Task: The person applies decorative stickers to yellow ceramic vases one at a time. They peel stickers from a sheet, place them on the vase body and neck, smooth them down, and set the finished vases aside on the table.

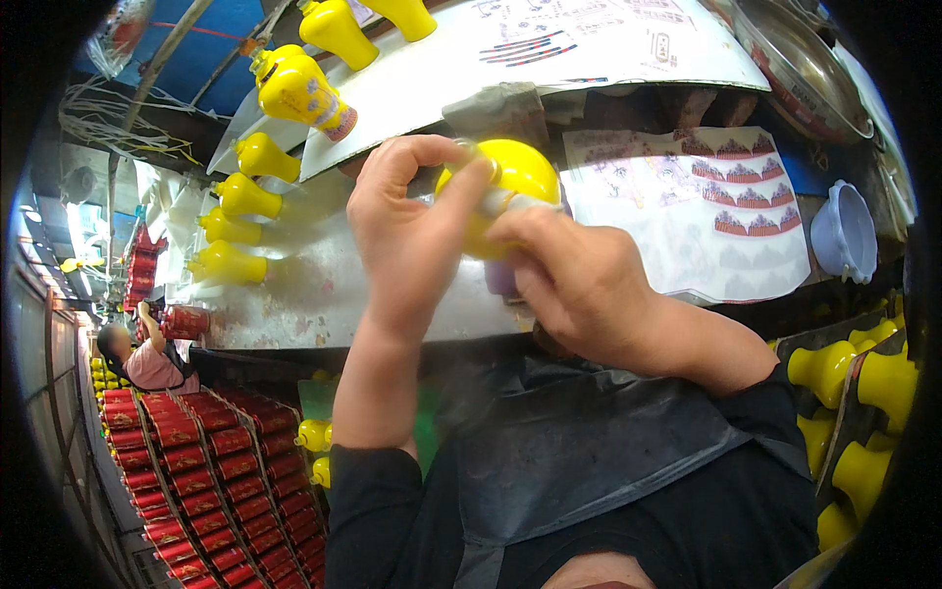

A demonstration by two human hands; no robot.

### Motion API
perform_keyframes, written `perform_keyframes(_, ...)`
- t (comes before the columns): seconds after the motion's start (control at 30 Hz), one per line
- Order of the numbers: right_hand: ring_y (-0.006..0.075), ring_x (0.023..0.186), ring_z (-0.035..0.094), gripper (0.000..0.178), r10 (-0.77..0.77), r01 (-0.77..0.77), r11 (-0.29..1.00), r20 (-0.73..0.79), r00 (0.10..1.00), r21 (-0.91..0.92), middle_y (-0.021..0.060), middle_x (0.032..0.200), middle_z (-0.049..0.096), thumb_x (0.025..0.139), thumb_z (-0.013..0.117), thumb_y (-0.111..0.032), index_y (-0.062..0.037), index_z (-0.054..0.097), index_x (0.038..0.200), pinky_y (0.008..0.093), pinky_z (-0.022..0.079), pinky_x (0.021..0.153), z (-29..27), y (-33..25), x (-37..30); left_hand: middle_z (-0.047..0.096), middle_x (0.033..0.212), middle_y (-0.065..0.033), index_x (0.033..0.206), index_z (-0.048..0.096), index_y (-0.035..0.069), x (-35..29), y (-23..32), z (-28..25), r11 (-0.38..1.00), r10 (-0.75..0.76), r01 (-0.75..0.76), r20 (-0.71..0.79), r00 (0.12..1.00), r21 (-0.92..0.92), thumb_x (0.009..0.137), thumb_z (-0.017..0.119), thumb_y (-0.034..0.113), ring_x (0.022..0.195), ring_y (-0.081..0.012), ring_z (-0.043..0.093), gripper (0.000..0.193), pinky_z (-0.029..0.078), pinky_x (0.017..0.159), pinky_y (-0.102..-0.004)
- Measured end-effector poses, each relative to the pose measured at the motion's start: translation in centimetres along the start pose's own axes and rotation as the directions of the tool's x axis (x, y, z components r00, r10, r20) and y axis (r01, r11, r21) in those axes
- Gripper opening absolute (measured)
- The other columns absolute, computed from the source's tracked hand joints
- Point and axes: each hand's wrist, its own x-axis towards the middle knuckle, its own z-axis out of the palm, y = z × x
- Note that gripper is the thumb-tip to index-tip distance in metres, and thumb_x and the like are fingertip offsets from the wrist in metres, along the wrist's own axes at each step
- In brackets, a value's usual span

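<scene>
A glossy yellow vase point(525, 165) is at the bench's near side, its narrow neck toward my left hand. My left hand point(407, 221) has thumb and forefinger bent together at the neck, blurred by motion. My right hand point(584, 275) is closed low on the vase's near side, its fingers curled. Between the two hands shows a small white piece point(505, 203), too blurred to name, against my right fingers. To the right lies a pale decal sheet point(677, 216) with rows of purple and red border prints. Behind the vase is a grey block point(496, 113).
A decorated yellow vase point(304, 93) and plain yellow vases point(245, 196) line the bench's left side. More decals lie on a white board point(599, 49). A metal basin point(800, 59) and lavender tub point(844, 233) are at right. Red stacked pieces point(216, 461) and a person point(157, 363) are at left.
</scene>
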Motion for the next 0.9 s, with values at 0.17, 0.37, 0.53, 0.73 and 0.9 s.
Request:
perform_keyframes(0.17, 0.0132, 0.064, 0.065, 0.020, 0.296, -0.282, 0.898, 0.011, 0.955, 0.338, 0.0096, 0.091, 0.068, 0.097, 0.057, -0.002, -0.0037, 0.059, 0.118, 0.0279, 0.053, 0.057, -1.3, 0.2, 0.6, 0.072, 0.101, -0.0070, 0.096, 0.071, 0.002, -0.5, 0.2, -0.6, 0.964, -0.049, 0.064, 0.063, 0.997, -0.257, 0.086, 0.076, 0.000, 0.099, -0.0147, 0.065, 0.012, 0.050, 0.094, -0.0296)
perform_keyframes(0.37, 0.0046, 0.059, 0.056, 0.026, 0.411, -0.360, 0.743, 0.040, 0.911, 0.563, 0.0068, 0.101, 0.061, 0.100, 0.056, -0.009, -0.0011, 0.053, 0.125, 0.0185, 0.048, 0.053, -1.8, 1.3, 1.9, 0.071, 0.108, -0.0108, 0.102, 0.070, 0.001, -0.5, -0.5, -0.6, 0.996, 0.059, -0.052, 0.096, 0.994, -0.074, 0.085, 0.080, -0.001, 0.105, -0.0167, 0.065, 0.020, 0.051, 0.093, -0.0302)
perform_keyframes(0.53, 0.0048, 0.058, 0.058, 0.032, 0.438, -0.407, 0.724, 0.085, 0.895, 0.556, 0.0067, 0.098, 0.062, 0.100, 0.058, -0.018, -0.0010, 0.052, 0.127, 0.0179, 0.048, 0.053, -2.4, 2.0, 2.7, 0.074, 0.099, -0.0061, 0.092, 0.072, 0.005, -0.5, -0.4, -0.3, 0.996, 0.061, -0.056, 0.066, 0.996, -0.075, 0.075, 0.083, 0.000, 0.093, -0.0190, 0.063, 0.021, 0.049, 0.086, -0.0320)
perform_keyframes(0.73, 0.0049, 0.054, 0.058, 0.038, 0.431, -0.475, 0.666, 0.223, 0.874, 0.575, 0.0060, 0.088, 0.062, 0.099, 0.059, -0.025, -0.0012, 0.053, 0.128, 0.0175, 0.047, 0.047, -3.5, 2.8, 4.4, 0.074, 0.096, -0.0045, 0.091, 0.072, 0.007, -0.2, -0.1, 0.0, 0.975, 0.117, -0.082, 0.159, 0.980, -0.208, 0.074, 0.084, 0.002, 0.101, -0.0189, 0.065, 0.022, 0.047, 0.092, -0.0348)
perform_keyframes(0.9, 0.0047, 0.053, 0.059, 0.035, 0.397, -0.507, 0.645, 0.316, 0.862, 0.572, 0.0023, 0.082, 0.064, 0.102, 0.058, -0.027, -0.0025, 0.054, 0.126, 0.0170, 0.049, 0.047, -3.3, 3.5, 5.2, 0.076, 0.099, -0.0033, 0.091, 0.073, 0.009, 0.0, 0.0, -0.1, 0.938, 0.310, -0.329, 0.158, 0.938, 0.111, 0.073, 0.085, 0.005, 0.099, -0.0201, 0.066, 0.022, 0.043, 0.096, -0.0368)
